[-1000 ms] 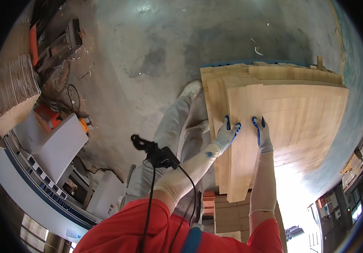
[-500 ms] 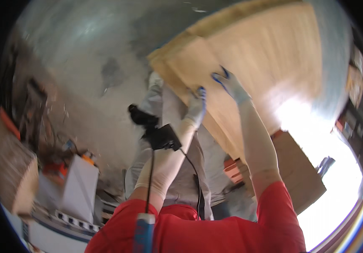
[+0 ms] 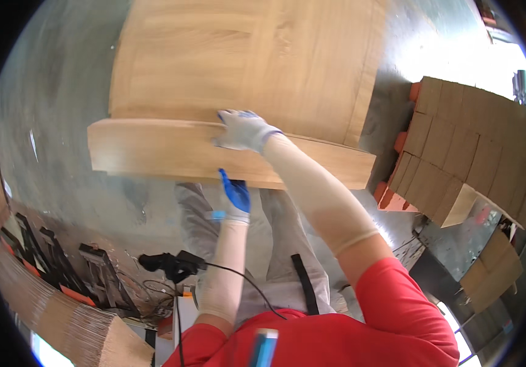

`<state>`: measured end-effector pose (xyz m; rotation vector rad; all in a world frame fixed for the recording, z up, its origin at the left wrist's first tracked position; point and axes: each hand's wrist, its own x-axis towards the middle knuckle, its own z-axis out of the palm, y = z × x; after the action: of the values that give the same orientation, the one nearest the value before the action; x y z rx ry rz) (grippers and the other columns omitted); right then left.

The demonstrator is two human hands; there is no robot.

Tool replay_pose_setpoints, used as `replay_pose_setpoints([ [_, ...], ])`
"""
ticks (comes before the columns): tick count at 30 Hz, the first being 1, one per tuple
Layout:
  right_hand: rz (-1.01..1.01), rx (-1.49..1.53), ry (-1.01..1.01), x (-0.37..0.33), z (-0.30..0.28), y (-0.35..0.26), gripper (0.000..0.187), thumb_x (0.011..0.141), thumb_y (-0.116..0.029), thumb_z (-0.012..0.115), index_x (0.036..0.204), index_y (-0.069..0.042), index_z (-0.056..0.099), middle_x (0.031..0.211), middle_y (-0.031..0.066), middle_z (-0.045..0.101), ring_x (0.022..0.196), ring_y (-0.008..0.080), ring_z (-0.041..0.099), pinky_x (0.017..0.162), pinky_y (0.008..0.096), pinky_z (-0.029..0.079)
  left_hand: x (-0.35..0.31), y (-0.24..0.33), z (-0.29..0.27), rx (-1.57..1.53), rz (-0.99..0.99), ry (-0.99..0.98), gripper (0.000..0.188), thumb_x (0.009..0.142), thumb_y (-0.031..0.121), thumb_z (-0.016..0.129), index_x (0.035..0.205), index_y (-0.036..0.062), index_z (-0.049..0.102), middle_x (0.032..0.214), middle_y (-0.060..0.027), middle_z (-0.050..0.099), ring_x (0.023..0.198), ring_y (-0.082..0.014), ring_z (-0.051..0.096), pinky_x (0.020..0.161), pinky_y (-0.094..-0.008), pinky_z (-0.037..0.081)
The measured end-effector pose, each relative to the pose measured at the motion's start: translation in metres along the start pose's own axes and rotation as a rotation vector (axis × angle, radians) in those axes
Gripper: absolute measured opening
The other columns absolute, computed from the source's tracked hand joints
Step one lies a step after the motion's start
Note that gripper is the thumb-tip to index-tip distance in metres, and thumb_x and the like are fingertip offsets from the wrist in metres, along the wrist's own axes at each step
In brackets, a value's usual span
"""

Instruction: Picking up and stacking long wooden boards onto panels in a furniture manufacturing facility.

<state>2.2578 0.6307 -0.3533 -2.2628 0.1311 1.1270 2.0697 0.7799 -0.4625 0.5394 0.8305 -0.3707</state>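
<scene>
A wide light-wood panel [image 3: 238, 55] fills the far middle, looking like a bed headboard or door, though its kind is unsure. Across its near side runs a long wooden board [image 3: 153, 147], its broad face toward me. My right hand [image 3: 244, 129], in a white glove with blue fingertips, is closed over the board's upper edge, thumb on its face. Palm up, my left hand [image 3: 236, 199] is at the board's lower edge. Its blue thumb stretches up in front, and the other fingers go out of sight beneath the board.
To the right, stacked brown cardboard [image 3: 458, 140] rests on orange blocks [image 3: 394, 199]. Black metal frames [image 3: 107, 275] stand at the lower left, beside a long plastic-wrapped carton [image 3: 61, 306]. A black device with a cable [image 3: 174, 264] hangs before my left forearm.
My view has turned, so the panel lies straight ahead rather than to the right. My right hand has gone from the panel's face to the board's upper edge; my left is at its lower edge.
</scene>
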Motion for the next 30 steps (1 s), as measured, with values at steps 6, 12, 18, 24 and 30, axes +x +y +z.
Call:
replay_pose_setpoints([
  [6,0.194,0.024,-0.223,-0.078,0.0,0.182,0.089,0.076,-0.055,0.067,0.144,-0.003,0.042,0.143,0.0181,0.049,0.134,0.0327,0.045,0.11,0.0389,0.038,-0.053,-0.159,0.036,-0.021,-0.117,0.063,0.054,0.1,0.042,0.051,0.144,0.0111,0.042,0.144,-0.0043,0.05,0.131,-0.0191,0.046,0.112,-0.0363,0.033],
  [12,0.176,0.115,-0.15,-0.09,0.027,0.227,0.096,0.073,-0.06,0.068,0.146,-0.004,0.04,0.145,0.0179,0.046,0.135,0.0317,0.043,0.112,0.0378,0.036,-0.062,-0.177,0.065,-0.079,-0.355,0.242,0.065,0.091,0.059,0.056,0.137,0.014,0.049,0.132,-0.0066,0.058,0.122,-0.0247,0.053,0.106,-0.0391,0.042],
  [18,-0.005,0.144,0.109,-0.094,0.045,0.232,0.07,0.079,-0.055,0.063,0.122,-0.001,0.059,0.123,0.0192,0.063,0.117,0.0333,0.06,0.102,0.0413,0.045,-0.045,-0.187,0.041,-0.201,-0.184,0.036,0.065,0.092,0.062,0.052,0.137,0.014,0.049,0.132,-0.0042,0.057,0.123,-0.0244,0.053,0.108,-0.0444,0.04],
  [24,0.142,0.078,-0.032,-0.098,0.024,0.213,0.079,0.08,-0.057,0.061,0.135,-0.002,0.049,0.139,0.0162,0.052,0.132,0.0291,0.048,0.109,0.0388,0.039,-0.06,-0.179,0.064,-0.073,-0.136,0.276,0.064,0.095,0.058,0.052,0.14,0.0128,0.045,0.139,-0.008,0.05,0.127,-0.024,0.048,0.108,-0.0401,0.038],
  [30,0.175,0.114,-0.117,-0.099,0.022,0.216,0.085,0.08,-0.057,0.062,0.145,-0.005,0.041,0.148,0.0133,0.044,0.137,0.0286,0.042,0.112,0.0389,0.035,-0.053,-0.188,0.069,-0.015,-0.09,0.204,0.072,0.091,0.064,0.053,0.141,0.0136,0.044,0.138,-0.0035,0.052,0.125,-0.0205,0.049,0.107,-0.0371,0.04],
])
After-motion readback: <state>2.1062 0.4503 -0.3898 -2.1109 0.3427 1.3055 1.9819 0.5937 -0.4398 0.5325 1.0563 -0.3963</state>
